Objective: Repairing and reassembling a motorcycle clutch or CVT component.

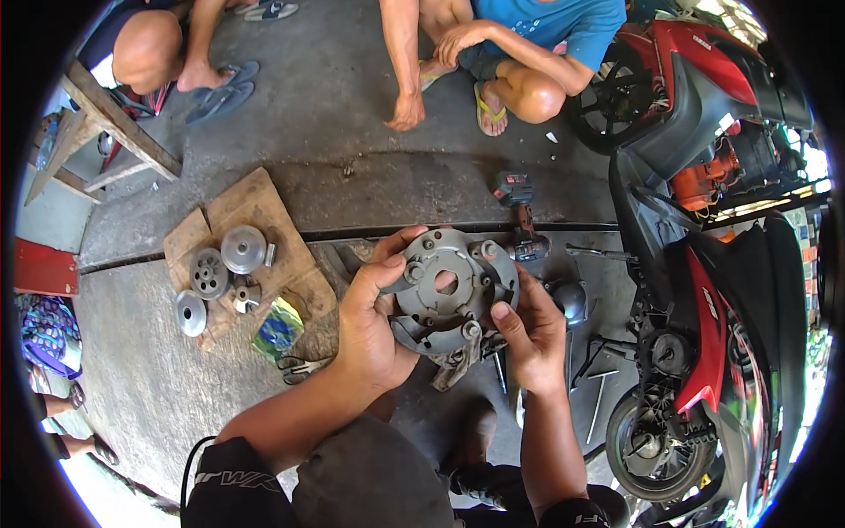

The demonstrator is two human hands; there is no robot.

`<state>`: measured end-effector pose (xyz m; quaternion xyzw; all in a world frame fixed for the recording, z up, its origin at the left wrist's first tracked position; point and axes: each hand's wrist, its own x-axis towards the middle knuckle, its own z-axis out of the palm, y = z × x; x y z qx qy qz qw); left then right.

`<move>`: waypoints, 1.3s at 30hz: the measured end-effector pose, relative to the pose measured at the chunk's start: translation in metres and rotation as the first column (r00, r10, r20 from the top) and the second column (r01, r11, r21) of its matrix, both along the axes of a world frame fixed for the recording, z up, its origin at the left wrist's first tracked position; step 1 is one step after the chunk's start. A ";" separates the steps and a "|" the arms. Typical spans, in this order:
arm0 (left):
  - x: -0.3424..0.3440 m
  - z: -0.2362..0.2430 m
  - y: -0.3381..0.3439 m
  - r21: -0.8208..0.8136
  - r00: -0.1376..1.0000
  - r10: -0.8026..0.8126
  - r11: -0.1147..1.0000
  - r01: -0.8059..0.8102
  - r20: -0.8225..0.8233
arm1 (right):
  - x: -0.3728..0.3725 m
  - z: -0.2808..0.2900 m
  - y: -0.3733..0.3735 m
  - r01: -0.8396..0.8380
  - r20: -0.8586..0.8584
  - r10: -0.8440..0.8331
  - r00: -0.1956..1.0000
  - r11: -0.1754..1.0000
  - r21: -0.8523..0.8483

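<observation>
A grey metal scooter clutch shoe assembly (426, 304) is held up between my two hands, its flat face with the round centre hole turned towards me. My left hand (371, 330) grips its left edge, the thumb on the rim and fingers partly hidden behind. On the opposite side my right hand (535, 345) closes round the lower right edge, its thumb pressed near a shoe. Beneath the clutch, a crumpled rag (453, 371) lies on the floor among hand tools. Just beyond it is a cordless impact wrench (525, 220).
Left, a cardboard sheet (280, 211) carries several metal pulley parts (242, 249). Near it lie a blue-yellow packet (280, 330) and scissors (304, 368). A red-black scooter (704, 352) stands right, with a T-handle tool (602, 405) beside it. A person in blue (546, 26) squats ahead; a wooden stool (123, 132) stands far left.
</observation>
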<state>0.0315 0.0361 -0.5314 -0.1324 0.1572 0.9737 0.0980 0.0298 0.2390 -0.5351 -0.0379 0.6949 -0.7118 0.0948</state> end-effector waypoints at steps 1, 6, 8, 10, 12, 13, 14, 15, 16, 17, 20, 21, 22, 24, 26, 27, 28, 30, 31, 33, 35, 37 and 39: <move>0.000 -0.001 0.000 0.005 1.000 0.001 1.000 -0.001 0.010 | -0.001 0.002 0.001 -0.007 0.023 0.006 1.000 1.000 0.013; 0.005 0.001 0.003 -0.039 0.988 -0.015 0.999 0.009 -0.156 | 0.004 0.011 -0.009 0.175 0.022 -0.184 0.983 0.964 0.202; 0.007 0.004 0.003 -0.054 0.981 -0.021 0.998 0.011 -0.193 | 0.007 0.011 -0.019 0.212 -0.029 -0.210 0.977 0.963 0.168; 0.009 0.007 0.003 -0.087 0.969 -0.012 0.996 -0.010 -0.246 | 0.010 0.014 -0.023 0.229 -0.001 -0.230 0.973 0.967 0.111; 0.011 0.009 0.002 -0.088 0.965 -0.011 0.996 -0.013 -0.261 | 0.012 0.019 -0.024 0.249 0.003 -0.252 0.968 0.958 0.140; 0.012 0.010 0.001 -0.097 0.961 -0.010 0.995 -0.017 -0.277 | 0.013 0.022 -0.025 0.250 -0.015 -0.251 0.968 0.952 0.176; 0.013 0.011 0.000 -0.090 0.960 -0.007 0.996 -0.019 -0.279 | 0.013 0.024 -0.025 0.258 -0.028 -0.259 0.966 0.939 0.226; 0.014 0.012 -0.001 -0.090 0.958 -0.027 0.996 0.001 -0.286 | 0.014 0.027 -0.025 0.248 -0.036 -0.246 0.969 0.945 0.216; 0.015 0.013 -0.003 -0.083 0.955 -0.037 0.996 0.013 -0.295 | 0.014 0.028 -0.026 0.256 -0.040 -0.254 0.966 0.940 0.227; 0.015 0.013 -0.002 -0.085 0.955 -0.042 0.996 0.018 -0.294 | 0.014 0.028 -0.027 0.270 -0.042 -0.269 0.962 0.929 0.255; 0.016 0.012 -0.003 -0.103 0.952 -0.006 0.994 -0.027 -0.305 | 0.015 0.025 -0.035 0.303 -0.072 -0.294 0.953 0.914 0.269; 0.016 0.012 -0.004 -0.125 0.951 0.007 0.991 -0.048 -0.309 | 0.015 0.023 -0.037 0.298 -0.069 -0.291 0.954 0.916 0.269; 0.016 0.011 -0.004 -0.147 0.949 0.019 0.987 -0.069 -0.315 | 0.016 0.021 -0.039 0.313 -0.104 -0.296 0.950 0.907 0.282; 0.016 0.010 -0.006 -0.139 0.949 0.019 0.988 -0.066 -0.316 | 0.017 0.020 -0.038 0.326 -0.137 -0.297 0.945 0.898 0.297; 0.017 0.009 -0.008 -0.129 0.949 0.016 0.990 -0.060 -0.315 | 0.018 0.023 -0.034 0.285 -0.104 -0.266 0.958 0.900 0.329; 0.016 0.008 -0.009 -0.121 0.955 -0.006 0.992 -0.031 -0.298 | 0.018 0.025 -0.030 0.273 -0.110 -0.250 0.962 0.895 0.352; 0.016 0.008 -0.009 -0.100 0.957 -0.024 0.995 -0.005 -0.290 | 0.018 0.027 -0.027 0.264 -0.110 -0.240 0.965 0.895 0.360; 0.016 0.007 -0.010 -0.091 0.965 -0.034 0.996 0.010 -0.262 | 0.020 0.032 -0.021 0.238 -0.068 -0.232 0.970 0.871 0.429; 0.016 0.007 -0.009 -0.076 0.968 -0.048 0.997 0.030 -0.246 | 0.022 0.035 -0.019 0.220 -0.058 -0.220 0.974 0.851 0.477; 0.015 0.008 -0.009 -0.077 0.971 -0.052 0.996 0.035 -0.233 | 0.024 0.039 -0.017 0.227 -0.085 -0.213 0.973 0.837 0.498; 0.016 0.010 -0.010 -0.081 0.975 -0.057 0.996 0.041 -0.216 | 0.027 0.042 -0.017 0.228 -0.079 -0.220 0.972 0.819 0.526; 0.018 0.011 -0.011 -0.082 0.974 -0.075 0.995 0.059 -0.212 | 0.029 0.042 -0.021 0.228 -0.097 -0.211 0.973 0.792 0.567; 0.021 0.012 -0.012 -0.122 0.970 -0.065 0.992 0.037 -0.232 | 0.030 0.041 -0.026 0.214 -0.102 -0.193 0.976 0.759 0.615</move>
